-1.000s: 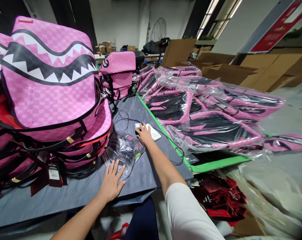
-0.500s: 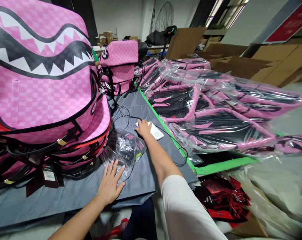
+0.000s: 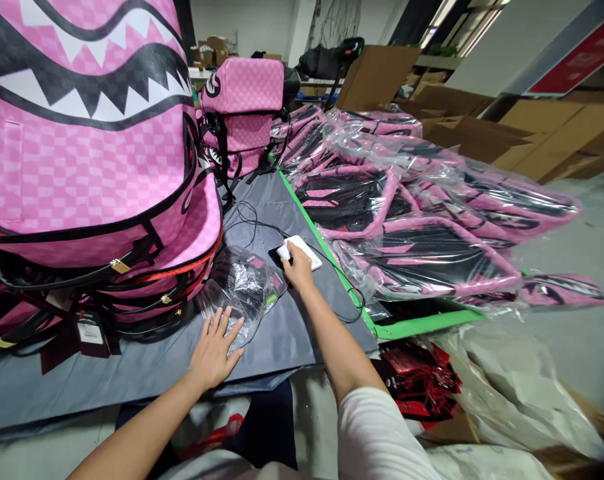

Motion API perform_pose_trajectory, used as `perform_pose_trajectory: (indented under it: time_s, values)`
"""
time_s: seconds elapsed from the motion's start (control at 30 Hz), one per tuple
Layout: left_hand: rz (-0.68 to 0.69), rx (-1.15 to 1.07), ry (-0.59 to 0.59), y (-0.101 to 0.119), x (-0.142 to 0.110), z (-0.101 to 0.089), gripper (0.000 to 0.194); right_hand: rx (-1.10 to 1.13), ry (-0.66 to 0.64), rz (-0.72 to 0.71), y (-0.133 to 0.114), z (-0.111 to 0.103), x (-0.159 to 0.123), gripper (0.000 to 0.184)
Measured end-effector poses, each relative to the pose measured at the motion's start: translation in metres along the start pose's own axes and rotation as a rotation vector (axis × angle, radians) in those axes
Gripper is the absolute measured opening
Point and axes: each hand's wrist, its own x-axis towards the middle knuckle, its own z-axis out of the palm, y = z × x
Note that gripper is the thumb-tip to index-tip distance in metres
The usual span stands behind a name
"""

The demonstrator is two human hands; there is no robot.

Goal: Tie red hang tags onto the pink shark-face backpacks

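Observation:
My left hand (image 3: 215,353) lies flat with its fingers spread on the near edge of a clear plastic bag (image 3: 249,320). Dark mesh-like contents and small pink patches show inside that bag. Farther off, my right hand (image 3: 299,268) is closed, its fingers curled at the left end of a white flat slab-like device (image 3: 309,259). A dark flat edge (image 3: 276,257) shows just left of those fingers; what it belongs to is partly hidden. A thin black cable (image 3: 267,227) runs across the grey cloth past the device.
Pink checkered backpacks (image 3: 97,167) with shark-mouth prints stand stacked at left, a smaller stack (image 3: 249,87) behind. Plastic-wrapped pink bags (image 3: 432,253) are piled at right beyond a green edge strip (image 3: 327,260). Cardboard boxes (image 3: 547,130) stand behind; red packets (image 3: 425,380) lie below right.
My right hand has gone from resting spread over the white device to curled fingers at its left end, and a dark edge now shows there. My left hand stays by the plastic bag.

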Motion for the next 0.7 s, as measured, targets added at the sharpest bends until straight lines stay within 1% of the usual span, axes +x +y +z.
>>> perform_pose_trajectory:
  time_s: [0.07, 0.13, 0.2, 0.23, 0.33, 0.5, 0.6, 0.7]
  values:
    - [0.002, -0.007, 0.002, 0.000, -0.001, 0.000, 0.066, -0.064, 0.029, 0.009, 0.013, -0.014, -0.034, 0.053]
    - [0.005, -0.012, -0.005, 0.000, -0.002, -0.001, 0.066, -0.080, 0.032, 0.009, 0.025, -0.023, -0.064, 0.050]
    - [0.003, -0.015, -0.014, 0.000, -0.002, -0.001, 0.065, -0.057, 0.004, -0.029, 0.033, -0.027, -0.083, 0.048]
    - [0.000, -0.016, -0.017, 0.000, -0.003, -0.001, 0.065, -0.043, -0.017, -0.054, 0.035, -0.027, -0.088, 0.048]
    - [-0.012, -0.012, -0.017, 0.001, -0.003, 0.002, 0.064, -0.028, -0.060, -0.077, 0.034, -0.022, -0.086, 0.048]
    - [-0.068, -0.008, -0.002, 0.010, 0.008, 0.012, 0.063, -0.002, -0.039, -0.003, 0.020, -0.004, -0.061, 0.052]
    - [-0.124, -0.007, 0.008, 0.016, 0.023, 0.017, 0.063, 0.024, 0.021, 0.060, 0.013, -0.001, -0.056, 0.051]
    - [-0.165, -0.013, 0.006, 0.021, 0.036, 0.018, 0.062, -0.033, 0.129, 0.157, 0.012, -0.008, -0.069, 0.049]
